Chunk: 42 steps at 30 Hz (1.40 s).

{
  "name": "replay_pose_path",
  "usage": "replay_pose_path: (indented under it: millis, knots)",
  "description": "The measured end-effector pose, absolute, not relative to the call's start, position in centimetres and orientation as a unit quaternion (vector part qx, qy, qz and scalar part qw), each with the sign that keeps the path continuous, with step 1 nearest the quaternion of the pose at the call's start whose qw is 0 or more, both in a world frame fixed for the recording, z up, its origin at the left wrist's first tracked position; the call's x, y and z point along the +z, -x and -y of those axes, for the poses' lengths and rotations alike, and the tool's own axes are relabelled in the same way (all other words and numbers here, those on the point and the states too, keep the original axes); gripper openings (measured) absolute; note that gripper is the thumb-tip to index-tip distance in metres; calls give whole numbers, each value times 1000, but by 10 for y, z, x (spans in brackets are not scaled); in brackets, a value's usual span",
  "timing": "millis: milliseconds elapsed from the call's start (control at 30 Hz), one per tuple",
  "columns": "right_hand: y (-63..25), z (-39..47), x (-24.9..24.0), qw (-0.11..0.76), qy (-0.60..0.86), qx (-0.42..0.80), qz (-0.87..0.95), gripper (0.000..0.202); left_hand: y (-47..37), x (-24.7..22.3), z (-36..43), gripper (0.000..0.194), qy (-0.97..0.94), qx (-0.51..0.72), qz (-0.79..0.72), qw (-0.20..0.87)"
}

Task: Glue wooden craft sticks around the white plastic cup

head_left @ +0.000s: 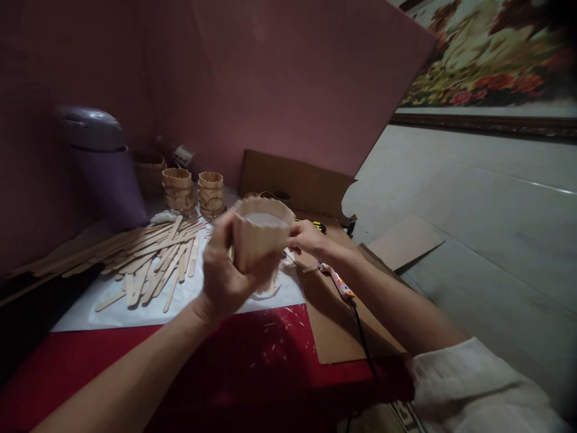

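Note:
A cup made of upright wooden sticks [259,240] is held above the white sheet [108,316], its open rim facing up. My left hand [228,273] wraps round its left side and lower part. Just right of the cup, my right hand [306,237] has its fingers curled close to the cup's side; whether they touch it or pinch something small cannot be made out. A patterned hot-glue-gun-like tool [337,281] with a black cord lies on the cardboard [329,337], below my right forearm.
Many loose wooden sticks [153,264] lie on the left. Two stick cups, one left [179,191] and one right [211,193], stand behind them near a purple container [108,174]. A yellow-black cutter [319,227] lies behind my right hand. Wood shavings dot the red cloth [252,361].

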State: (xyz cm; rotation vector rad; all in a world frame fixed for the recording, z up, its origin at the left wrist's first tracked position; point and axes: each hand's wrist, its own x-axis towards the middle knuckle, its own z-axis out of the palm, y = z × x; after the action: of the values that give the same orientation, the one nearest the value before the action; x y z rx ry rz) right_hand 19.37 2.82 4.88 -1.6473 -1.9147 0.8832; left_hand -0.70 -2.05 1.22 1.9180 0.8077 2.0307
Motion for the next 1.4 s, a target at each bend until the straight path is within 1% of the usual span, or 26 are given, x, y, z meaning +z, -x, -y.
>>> replay_pose_path:
  millis: [100,167,233,267,367,433,500,567,633,700,867,1000,1133,1267,1400]
  knots:
    - [-185,-16,47,219,593,354,689,11,22,21,3,52,-562,755,-316,118]
    - [-178,-10,41,202,585,386,684,12,29,23,-7,51,-527,780,-312,127]
    - [-174,-8,35,177,594,388,682,16,33,24,-14,50,-520,786,-304,138]
    - [-174,-9,31,165,608,361,687,19,34,23,-17,50,-518,787,-308,133]
    - [-179,-11,24,133,636,198,734,21,34,21,-20,54,-522,781,-317,131]
    - [-183,-12,20,92,633,112,760,21,32,20,-19,56,-519,782,-316,138]
    - [-184,-11,15,52,640,73,763,23,31,20,-17,55,-520,778,-321,143]
    - [-183,-10,11,41,651,68,755,28,30,20,-15,54,-528,769,-331,140]
    - [-182,-11,9,51,658,78,747,28,29,19,-15,56,-540,761,-335,133]
    - [-184,-13,12,67,662,98,740,22,29,18,-15,59,-550,757,-331,126]
    - [-198,-8,27,116,657,221,711,8,28,16,-14,59,-571,743,-334,98]
    - [-207,-2,33,147,644,308,685,7,28,15,-14,59,-577,738,-337,94]
    - [-212,-5,30,176,635,352,665,6,29,14,-15,58,-578,737,-335,99]
    - [-214,-8,29,228,624,412,623,11,29,13,-17,61,-579,734,-342,99]
    - [-204,0,33,208,621,416,631,6,30,11,-19,62,-577,732,-348,100]
